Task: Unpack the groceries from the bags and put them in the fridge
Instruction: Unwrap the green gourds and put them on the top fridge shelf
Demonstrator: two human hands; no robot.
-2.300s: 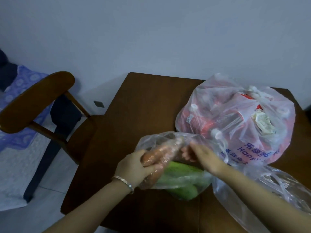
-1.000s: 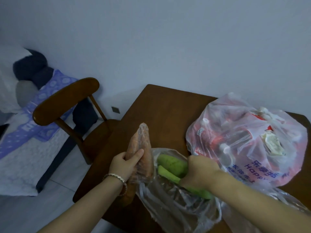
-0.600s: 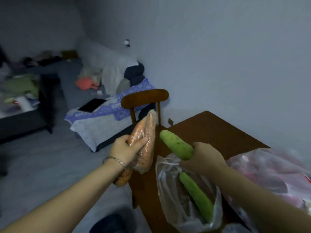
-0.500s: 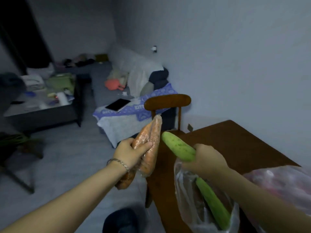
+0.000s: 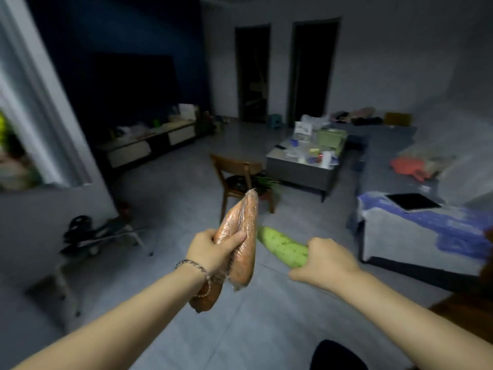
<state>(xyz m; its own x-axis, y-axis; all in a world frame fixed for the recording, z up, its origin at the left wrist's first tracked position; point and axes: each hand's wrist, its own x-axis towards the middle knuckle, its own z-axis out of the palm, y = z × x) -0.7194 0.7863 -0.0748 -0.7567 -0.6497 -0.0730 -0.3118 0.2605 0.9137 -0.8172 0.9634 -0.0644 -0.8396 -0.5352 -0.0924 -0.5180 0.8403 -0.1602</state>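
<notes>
Left hand (image 5: 213, 251) grips wrapped carrots (image 5: 241, 236); right hand (image 5: 324, 263) apparently grips cucumber (image 5: 282, 247).

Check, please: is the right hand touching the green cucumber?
Touching. The head view shows the right hand gripping the green cucumber, its fingers curled round the near end.

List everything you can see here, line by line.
carrots: at least two, orange, in clear wrap, in left hand
cucumber: one, green, in right hand
chair: one, brown wood, mid floor
low table: one, grey, cluttered, behind the chair
cabinet: one, dark with pale drawers, left wall
tablet: one, black, on blue cover, right
doorways: two, dark, far wall
left hand: one, bracelet at wrist, grips carrots
right hand: one, curled round cucumber
</notes>
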